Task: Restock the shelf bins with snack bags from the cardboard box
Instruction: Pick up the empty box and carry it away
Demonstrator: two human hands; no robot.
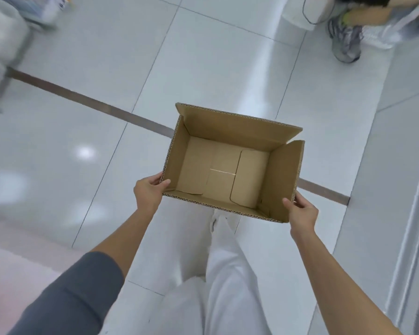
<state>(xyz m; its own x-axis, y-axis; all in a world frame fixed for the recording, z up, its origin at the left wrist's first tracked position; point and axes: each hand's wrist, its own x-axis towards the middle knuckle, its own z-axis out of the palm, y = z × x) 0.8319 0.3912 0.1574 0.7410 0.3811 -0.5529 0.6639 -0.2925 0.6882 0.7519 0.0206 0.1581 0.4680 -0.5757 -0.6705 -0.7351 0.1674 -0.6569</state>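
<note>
Cardboard is pinched at both near corners: the left hand (148,191) clamps its thumb over the rim of the cardboard box (230,163), and the right hand (302,211) grips the opposite corner likewise. Held above the white tiled floor (94,131), the box is empty, with no snack bags visible. Such light corner grips could let it tilt or slip, and another person's shoe (345,39) ahead invites a bump.

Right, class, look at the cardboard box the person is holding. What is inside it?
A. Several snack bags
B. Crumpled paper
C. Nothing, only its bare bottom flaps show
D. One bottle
C: the cardboard box is open at the top and only its bare bottom flaps show, while the left hand and right hand grip its near corners.
</note>
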